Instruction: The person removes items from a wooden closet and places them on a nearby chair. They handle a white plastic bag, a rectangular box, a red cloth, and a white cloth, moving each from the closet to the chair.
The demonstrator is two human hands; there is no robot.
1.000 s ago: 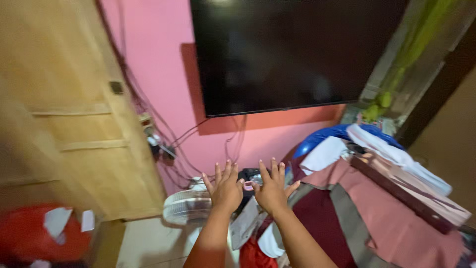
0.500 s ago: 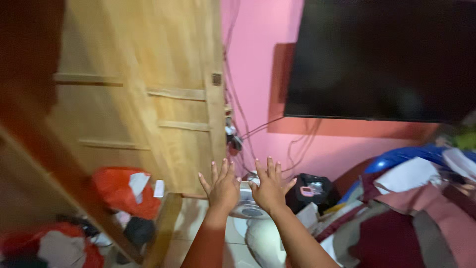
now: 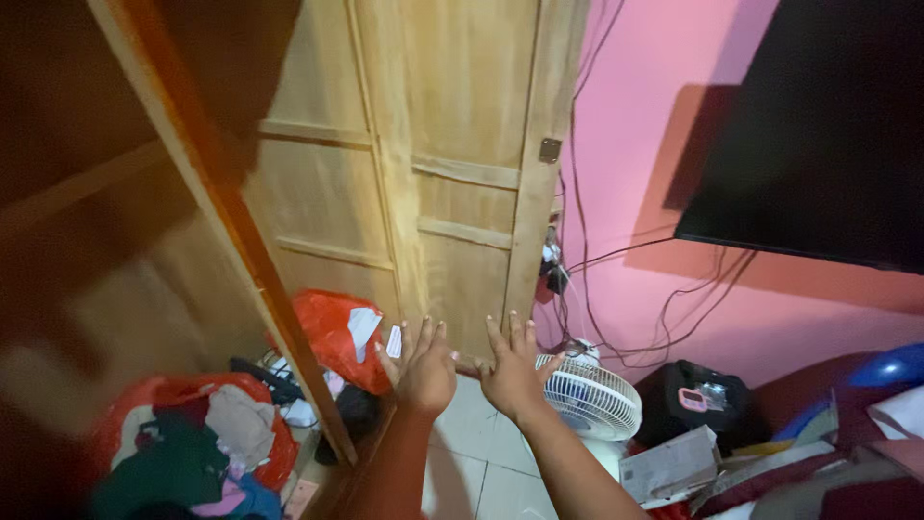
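Far left, a heap of clothes [image 3: 188, 453] spills out of a red bag low down, blurred at the edge of my view. Next comes the orange-brown wooden frame [image 3: 231, 221] slanting down toward the floor, and behind it a second red plastic bag [image 3: 337, 332] with white paper scraps on it. Now my left hand [image 3: 423, 371]: fingers spread wide, palm facing away, gripping nothing, held up in front of the red bag and the foot of the wooden door [image 3: 452, 173]. Just beside it, my right hand [image 3: 512, 371], equally splayed and empty, thumb out to the right; the two hands are near each other but not touching. Neither hand meets the door as far as I can tell. Right of my thumb sits a small white fan [image 3: 589, 397] on the tiled floor, cables [image 3: 626, 279] dangling down the pink wall [image 3: 635, 135] above it. Further right, a black bag [image 3: 698, 409], a cardboard box [image 3: 674, 464], and the dark television [image 3: 828, 135] up top.
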